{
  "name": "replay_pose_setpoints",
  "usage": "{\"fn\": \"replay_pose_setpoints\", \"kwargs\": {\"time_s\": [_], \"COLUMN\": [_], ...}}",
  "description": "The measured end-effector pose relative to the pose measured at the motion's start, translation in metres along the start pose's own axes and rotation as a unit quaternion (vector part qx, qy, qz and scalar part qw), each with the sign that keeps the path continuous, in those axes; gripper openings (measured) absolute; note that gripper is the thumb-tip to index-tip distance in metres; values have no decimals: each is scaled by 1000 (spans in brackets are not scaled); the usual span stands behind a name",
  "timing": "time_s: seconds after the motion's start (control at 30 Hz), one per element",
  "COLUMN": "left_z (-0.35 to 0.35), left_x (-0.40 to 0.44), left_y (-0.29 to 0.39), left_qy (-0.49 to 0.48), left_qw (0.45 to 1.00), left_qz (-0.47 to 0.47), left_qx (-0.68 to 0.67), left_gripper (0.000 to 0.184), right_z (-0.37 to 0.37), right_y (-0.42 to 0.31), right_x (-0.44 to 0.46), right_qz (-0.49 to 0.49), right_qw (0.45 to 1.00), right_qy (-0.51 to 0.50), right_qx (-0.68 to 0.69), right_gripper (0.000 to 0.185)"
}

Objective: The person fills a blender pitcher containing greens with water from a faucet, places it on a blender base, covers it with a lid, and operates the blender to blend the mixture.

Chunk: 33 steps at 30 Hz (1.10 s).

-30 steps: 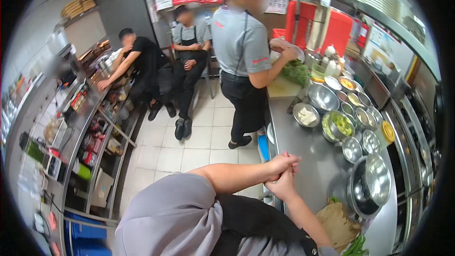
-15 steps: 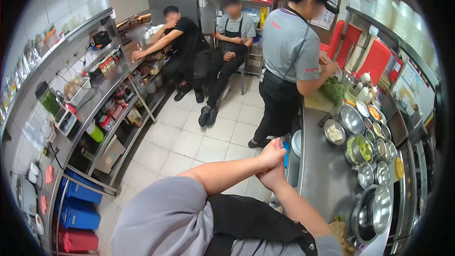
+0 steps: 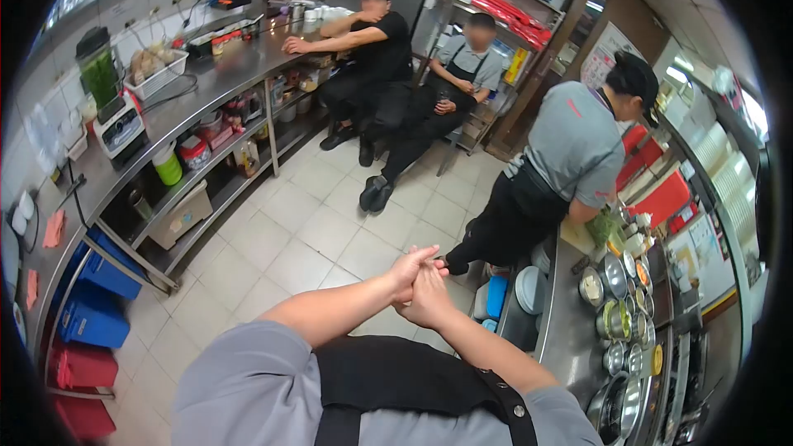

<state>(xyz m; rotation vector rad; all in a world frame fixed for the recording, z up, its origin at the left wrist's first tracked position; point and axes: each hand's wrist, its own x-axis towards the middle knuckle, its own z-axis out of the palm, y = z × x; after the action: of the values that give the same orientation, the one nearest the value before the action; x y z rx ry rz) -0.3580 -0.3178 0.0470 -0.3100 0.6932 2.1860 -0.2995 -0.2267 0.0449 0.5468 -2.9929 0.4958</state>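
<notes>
My left hand (image 3: 406,272) and my right hand (image 3: 428,301) are clasped together in front of my black apron (image 3: 413,370), above the tiled floor. The left thumb and part of its fingers point to the right. The right hand's fingers press up against the left palm. Some fingers of both hands are hidden in the clasp, and no tool or food shows between them. Nearest on the right are a blue container (image 3: 493,297) and a stack of white plates (image 3: 529,290) under the steel counter.
On the right counter (image 3: 556,314) stand several metal bowls (image 3: 614,320); a co-worker (image 3: 570,140) bends over greens there. Two people (image 3: 368,66) (image 3: 467,74) sit at the back. A blender (image 3: 107,91) stands on the left counter; blue bins (image 3: 95,318) sit below it.
My view has swung to the right and tilted, so the room appears shifted. My clasped hands have loosened a little and changed their hold; the left fingers now reach out more. The co-worker leans further down.
</notes>
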Motion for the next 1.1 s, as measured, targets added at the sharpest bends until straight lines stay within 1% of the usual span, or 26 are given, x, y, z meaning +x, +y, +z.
{"fn": "replay_pose_setpoints", "kwargs": {"time_s": [0.1, 0.13, 0.23, 0.27, 0.3, 0.37, 0.4, 0.5, 0.53, 0.63, 0.7, 0.73, 0.77, 0.8, 0.87, 0.9, 0.93, 0.97, 1.0, 1.03, 1.07, 1.1], "left_z": [-69, -75, -89, -109, -128, -140, -143, -150, -185, -224, -230, -235, -244, -257, -281, -300, -324, -339, -355, -371, -389, -406], "left_x": [16, 6, -38, -38, -39, -65, -82, -125, -121, -147, -174, -184, -190, -196, -215, -220, -222, -231, -244, -257, -273, -292], "left_y": [39, 57, 109, 123, 132, 155, 164, 193, 202, 226, 239, 246, 256, 265, 278, 284, 292, 305, 315, 324, 337, 349], "left_qy": [-85, -70, 53, 54, 80, 134, 126, 97, 38, 34, 117, 160, 165, 175, 221, 238, 252, 266, 294, 348, 397, 442], "left_qw": [992, 989, 972, 972, 975, 974, 976, 970, 984, 965, 922, 892, 891, 888, 876, 873, 870, 867, 865, 819, 762, 694], "left_qz": [86, 119, 191, 196, 193, 181, 173, 176, 132, 252, 368, 423, 423, 425, 426, 424, 423, 421, 399, 420, 433, 433], "left_qx": [46, 54, 126, 118, 76, -6, -47, -135, -110, -62, -16, 8, -6, -25, -48, -24, 1, 28, 81, 177, 274, 367], "left_gripper": [23, 22, 21, 18, 18, 19, 21, 22, 19, 15, 12, 11, 10, 9, 10, 12, 14, 17, 32, 35, 38, 41], "right_z": [9, 15, 39, 49, 54, 49, 45, 82, 76, 99, 120, 128, 135, 141, 151, 155, 160, 161, 162, 165, 173, 178], "right_y": [-47, -63, -102, -111, -119, -148, -166, -181, -201, -237, -260, -274, -286, -297, -314, -323, -332, -340, -347, -353, -360, -366], "right_x": [43, 57, 95, 110, 123, 148, 155, 185, 191, 218, 231, 236, 244, 254, 276, 289, 301, 318, 333, 349, 364, 382], "right_qz": [-31, -23, -74, -104, -108, -113, -106, -209, -200, -245, -287, -307, -329, -333, -335, -343, -375, -399, -419, -440, -436, -420], "right_qw": [1000, 1000, 986, 975, 970, 953, 971, 977, 978, 958, 947, 938, 928, 926, 909, 895, 882, 868, 854, 839, 830, 835], "right_qy": [0, -4, 32, 33, -11, -97, -102, -23, -41, -91, -53, -34, -16, -32, -128, -172, -165, -188, -212, -234, -244, -237], "right_qx": [7, 21, 143, 194, 217, 263, 187, 32, 28, 119, 138, 156, 174, 173, 211, 227, 233, 228, 225, 220, 249, 265], "right_gripper": [103, 106, 109, 107, 105, 101, 89, 82, 79, 80, 83, 83, 84, 87, 87, 87, 90, 91, 92, 92, 96, 93]}}
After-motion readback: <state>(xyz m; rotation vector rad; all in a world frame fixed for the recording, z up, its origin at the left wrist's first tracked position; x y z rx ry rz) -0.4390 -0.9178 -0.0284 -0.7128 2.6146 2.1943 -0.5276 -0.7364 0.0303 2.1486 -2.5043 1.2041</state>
